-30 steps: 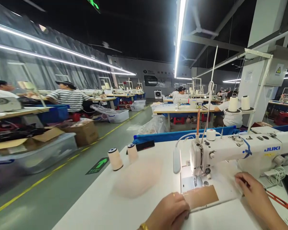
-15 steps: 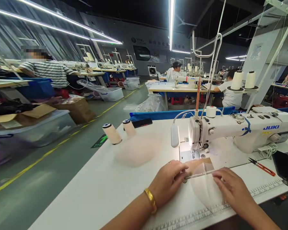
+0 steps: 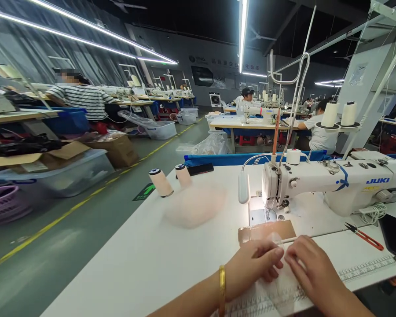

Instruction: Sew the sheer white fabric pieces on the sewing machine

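White tabletop point(image 3: 119, 259) across the bottom of the frame, printed ruler point(image 3: 366, 267) along its near edge. Right of bottom center I've got a sheer cloth point(image 3: 286, 288) between my hands, its long way seeming to run from my fingertips down toward the bottom edge. My left hand point(image 3: 252, 264) and right hand point(image 3: 317, 266) both look pinched on it, thumbs against fingers, about equally close, though it's a bit blurry. Just past my fingers is a brown card point(image 3: 267, 230), lying crosswise, then the sewing machine point(image 3: 313, 175), center right.
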Tool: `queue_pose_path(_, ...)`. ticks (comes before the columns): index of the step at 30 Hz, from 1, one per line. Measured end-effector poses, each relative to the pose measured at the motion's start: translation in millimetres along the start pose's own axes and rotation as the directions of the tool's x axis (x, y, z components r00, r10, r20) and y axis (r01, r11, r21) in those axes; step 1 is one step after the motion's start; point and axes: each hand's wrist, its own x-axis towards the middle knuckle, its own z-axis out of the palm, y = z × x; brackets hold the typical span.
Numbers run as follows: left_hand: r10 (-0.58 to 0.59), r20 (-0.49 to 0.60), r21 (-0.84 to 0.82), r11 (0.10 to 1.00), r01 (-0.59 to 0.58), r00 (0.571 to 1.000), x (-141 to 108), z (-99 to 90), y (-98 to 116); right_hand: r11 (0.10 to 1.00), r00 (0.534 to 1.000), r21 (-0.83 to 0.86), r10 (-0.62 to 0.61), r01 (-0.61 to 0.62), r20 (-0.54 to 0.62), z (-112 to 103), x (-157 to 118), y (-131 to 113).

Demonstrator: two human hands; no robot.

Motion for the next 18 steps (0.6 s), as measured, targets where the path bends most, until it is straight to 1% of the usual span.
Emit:
queue_pose_path(2, -0.029, -0.008, -0.144, 0.989, 0.027, 1.0, 0.7, 3.1, 1.6, 0.963, 0.989, 0.256, -0.115, 0.087, 0.095, -5.3, 1.4, -18.5)
queue_pose_path(3, -0.03, -0.016, -0.182, 0.983, 0.026, 0.999, 0.2, 4.0, 1.7, 0.933, 0.984, 0.348, -0.14, 0.094, 0.109, -9.3, 2.8, -24.4)
queue_pose_path(4, -0.031, -0.02, -0.196, 0.98, 0.026, 0.999, -1.4, 4.5, 2.0, 0.911, 0.986, 0.408, -0.119, 0.062, 0.116, -13.8, 4.8, -27.5)
queue_pose_path(5, -0.037, -0.017, -0.193, 0.981, 0.033, 0.999, -3.9, 4.9, 2.7, 0.896, 0.991, 0.443, -0.056, -0.004, 0.123, -18.2, 7.4, -28.1)
queue_pose_path(6, -0.05, -0.004, -0.181, 0.982, 0.048, 0.999, -7.5, 5.1, 4.0, 0.878, 0.988, 0.469, 0.033, -0.1, 0.15, -22.2, 10.5, -26.6)
queue_pose_path(7, -0.066, 0.021, -0.168, 0.983, 0.068, 0.998, -11.9, 5.2, 5.9, 0.843, 0.971, 0.498, 0.113, -0.205, 0.209, -25.0, 13.8, -23.5)
queue_pose_path(8, -0.081, 0.056, -0.16, 0.983, 0.089, 0.995, -16.7, 4.9, 8.4, 0.788, 0.941, 0.536, 0.158, -0.303, 0.3, -26.3, 16.8, -19.7)
queue_pose_path(9, -0.095, 0.1, -0.161, 0.981, 0.11, 0.99, -21.7, 4.1, 11.3, 0.709, 0.898, 0.585, 0.161, -0.395, 0.41, -26.0, 19.5, -15.7)
queue_pose_path(11, -0.117, 0.201, -0.183, 0.971, 0.155, 0.973, -29.9, 0.5, 16.8, 0.49, 0.796, 0.664, 0.108, -0.564, 0.596, -21.4, 23.1, -8.9)
queue_pose_path(12, -0.127, 0.244, -0.181, 0.968, 0.174, 0.961, -32.2, -2.7, 18.8, 0.382, 0.75, 0.674, 0.081, -0.632, 0.657, -17.9, 24.2, -6.3)
queue_pose_path(13, -0.137, 0.268, -0.167, 0.968, 0.186, 0.954, -32.9, -6.7, 20.0, 0.301, 0.717, 0.672, 0.068, -0.677, 0.693, -14.2, 25.3, -4.1)
queue_pose_path(14, -0.145, 0.262, -0.14, 0.972, 0.186, 0.954, -31.7, -11.5, 20.3, 0.256, 0.699, 0.664, 0.073, -0.703, 0.712, -10.8, 26.8, -2.0)
queue_pose_path(15, -0.151, 0.232, -0.102, 0.979, 0.179, 0.961, -28.5, -16.9, 19.5, 0.255, 0.693, 0.656, 0.093, -0.711, 0.715, -7.7, 29.0, 0.1)
queue_pose_path(16, -0.149, 0.181, -0.056, 0.985, 0.161, 0.972, -23.3, -22.5, 17.7, 0.285, 0.691, 0.642, 0.124, -0.712, 0.712, -5.3, 32.4, 2.6)
queue_pose_path(18, -0.116, 0.072, 0.052, 0.992, 0.112, 0.991, -8.6, -33.4, 11.7, 0.374, 0.687, 0.594, 0.198, -0.712, 0.699, -2.0, 42.8, 9.0)
